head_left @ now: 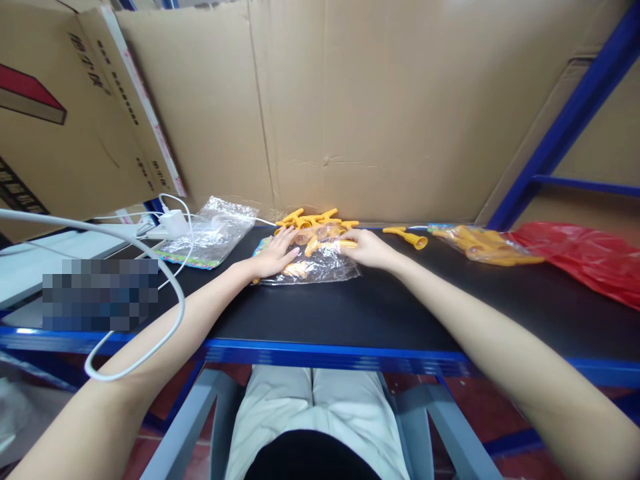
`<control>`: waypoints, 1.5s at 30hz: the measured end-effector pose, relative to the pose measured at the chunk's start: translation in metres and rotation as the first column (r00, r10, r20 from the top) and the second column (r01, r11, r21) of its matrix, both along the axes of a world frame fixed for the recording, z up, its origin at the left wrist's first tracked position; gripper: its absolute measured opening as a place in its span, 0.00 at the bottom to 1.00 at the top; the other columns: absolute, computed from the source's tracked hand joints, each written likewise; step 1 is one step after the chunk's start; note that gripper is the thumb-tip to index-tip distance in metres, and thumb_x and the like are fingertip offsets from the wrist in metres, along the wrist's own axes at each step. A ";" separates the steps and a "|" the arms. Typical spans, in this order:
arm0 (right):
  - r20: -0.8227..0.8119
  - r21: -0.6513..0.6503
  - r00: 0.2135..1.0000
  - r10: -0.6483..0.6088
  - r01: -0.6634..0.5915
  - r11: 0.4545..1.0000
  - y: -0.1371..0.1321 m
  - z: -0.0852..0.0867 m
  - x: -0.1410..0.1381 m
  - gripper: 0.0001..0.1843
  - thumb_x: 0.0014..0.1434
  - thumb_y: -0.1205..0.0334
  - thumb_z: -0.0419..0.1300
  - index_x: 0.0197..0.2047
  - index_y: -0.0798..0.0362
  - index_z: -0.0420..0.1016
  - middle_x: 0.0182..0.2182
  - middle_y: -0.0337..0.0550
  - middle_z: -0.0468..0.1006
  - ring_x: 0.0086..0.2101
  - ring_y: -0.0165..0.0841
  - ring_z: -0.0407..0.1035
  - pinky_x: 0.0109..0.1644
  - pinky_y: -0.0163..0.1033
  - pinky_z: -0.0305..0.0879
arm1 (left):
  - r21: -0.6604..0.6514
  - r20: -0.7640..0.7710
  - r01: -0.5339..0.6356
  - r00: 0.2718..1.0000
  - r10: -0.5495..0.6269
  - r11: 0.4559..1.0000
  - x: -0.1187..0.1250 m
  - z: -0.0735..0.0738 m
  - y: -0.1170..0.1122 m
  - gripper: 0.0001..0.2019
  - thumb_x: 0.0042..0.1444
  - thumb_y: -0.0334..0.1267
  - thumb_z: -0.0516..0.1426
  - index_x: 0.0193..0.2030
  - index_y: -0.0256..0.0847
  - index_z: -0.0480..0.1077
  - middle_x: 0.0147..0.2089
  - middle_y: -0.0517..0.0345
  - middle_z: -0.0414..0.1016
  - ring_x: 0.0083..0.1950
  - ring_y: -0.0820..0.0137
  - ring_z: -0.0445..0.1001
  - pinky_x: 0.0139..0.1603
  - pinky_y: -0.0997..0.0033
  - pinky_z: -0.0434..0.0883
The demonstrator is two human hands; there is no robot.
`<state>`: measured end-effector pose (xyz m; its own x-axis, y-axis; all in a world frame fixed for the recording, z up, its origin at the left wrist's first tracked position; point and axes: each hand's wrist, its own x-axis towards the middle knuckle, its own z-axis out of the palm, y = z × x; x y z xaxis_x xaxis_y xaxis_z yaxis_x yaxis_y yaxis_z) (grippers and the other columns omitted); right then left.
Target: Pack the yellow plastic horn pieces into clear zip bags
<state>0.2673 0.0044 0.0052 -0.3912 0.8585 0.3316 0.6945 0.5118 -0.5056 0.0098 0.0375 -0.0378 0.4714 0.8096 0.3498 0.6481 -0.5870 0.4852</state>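
- Left hand point(275, 255): fingers extended, unclenched, laid on clear plastic bag point(327, 271), mid-tabletop point(320, 313).
- Right hand point(369, 248): fingertips at yellow plastic piece point(345, 245); grip, cannot tell.
- Step, seemingly: bagging; next calls for steadied film.

Dark Chinese characters point(89, 63) on the left cardboard panel point(65, 157), too blurred to read surely

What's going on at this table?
Someone's left hand lies spread on a clear bag of yellow pieces. The right hand touches or holds one yellow item there; which is unclear. Behind is a yellow pile; to the right lie a loose yellow piece, a packed bag and red plastic.
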 end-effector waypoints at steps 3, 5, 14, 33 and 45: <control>0.016 0.040 0.997 0.075 -0.076 0.996 -0.002 -0.003 -0.003 0.11 0.52 0.66 0.55 0.37 0.56 0.76 0.40 0.49 0.76 0.41 0.39 0.68 0.47 0.42 0.61 | -0.008 0.035 0.071 0.997 -0.070 0.997 0.005 0.003 -0.006 0.28 0.54 0.55 0.50 0.60 0.50 0.54 0.67 0.56 0.47 0.69 0.57 0.38 0.66 0.52 0.38; 0.018 0.027 0.982 0.189 -0.190 0.981 -0.005 -0.006 -0.006 0.11 0.51 0.66 0.56 0.38 0.56 0.75 0.42 0.48 0.75 0.43 0.39 0.67 0.49 0.43 0.60 | -0.027 0.057 0.100 0.994 -0.098 0.995 0.008 0.006 -0.011 0.28 0.55 0.55 0.49 0.61 0.49 0.54 0.67 0.55 0.49 0.69 0.59 0.38 0.67 0.55 0.37; -0.007 -0.030 0.961 0.275 -0.275 0.961 -0.007 -0.024 -0.021 0.12 0.53 0.63 0.57 0.42 0.54 0.72 0.40 0.47 0.75 0.40 0.36 0.68 0.47 0.42 0.63 | -0.193 0.306 0.105 0.951 -0.042 0.976 0.018 0.005 -0.017 0.26 0.61 0.53 0.39 0.59 0.39 0.56 0.62 0.48 0.57 0.68 0.59 0.42 0.64 0.61 0.49; 0.189 -0.114 0.954 0.234 -0.215 0.970 -0.004 -0.012 0.006 0.23 0.49 0.51 0.61 0.44 0.56 0.66 0.37 0.49 0.74 0.37 0.37 0.69 0.40 0.40 0.64 | -0.328 0.436 0.228 0.898 -0.068 0.917 0.017 0.006 -0.014 0.33 0.59 0.58 0.31 0.67 0.44 0.36 0.69 0.57 0.38 0.69 0.61 0.37 0.66 0.57 0.39; -0.469 -0.339 0.878 0.096 -0.280 0.898 0.006 -0.041 -0.016 0.22 0.46 0.54 0.64 0.42 0.54 0.63 0.34 0.43 0.73 0.24 0.25 0.64 0.24 0.33 0.63 | -0.317 0.478 0.112 0.876 0.057 0.942 0.012 0.000 0.003 0.33 0.57 0.62 0.30 0.65 0.50 0.43 0.68 0.56 0.45 0.68 0.60 0.40 0.66 0.53 0.40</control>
